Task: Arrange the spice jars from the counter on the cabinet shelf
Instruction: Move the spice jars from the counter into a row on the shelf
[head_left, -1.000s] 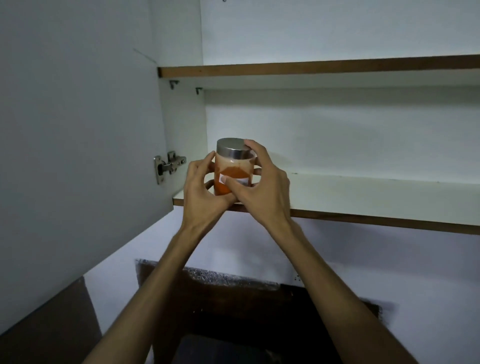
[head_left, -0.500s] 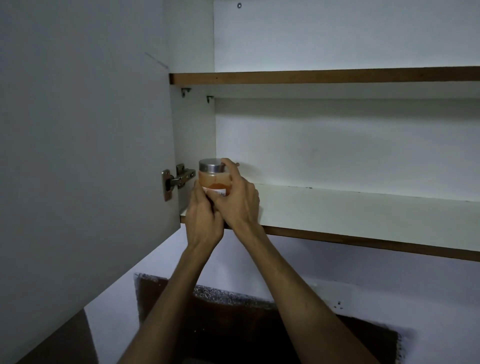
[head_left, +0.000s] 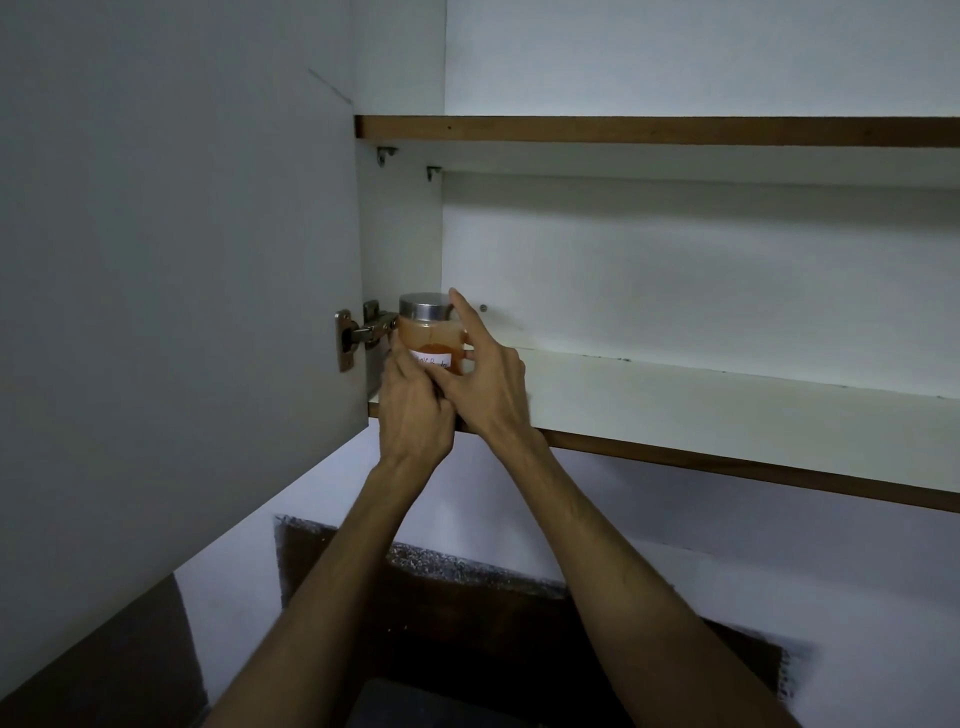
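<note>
White shelf (head_left: 675, 400) bears orange-filled spice jar (head_left: 431, 338); metal lid (head_left: 423, 305).

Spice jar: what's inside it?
The spice jar holds orange powder in its lower part, clear above, under a metal lid. Left hand and right hand cover its base.

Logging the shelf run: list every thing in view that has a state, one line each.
Spice jar: upright, lid on, at the lower shelf's left end.
Jar lid: on the jar.
Left hand: holding the jar.
Right hand: holding the jar, forefinger raised past the lid.
Cabinet door: open.
Lower shelf: bare apart from the jar.
</note>
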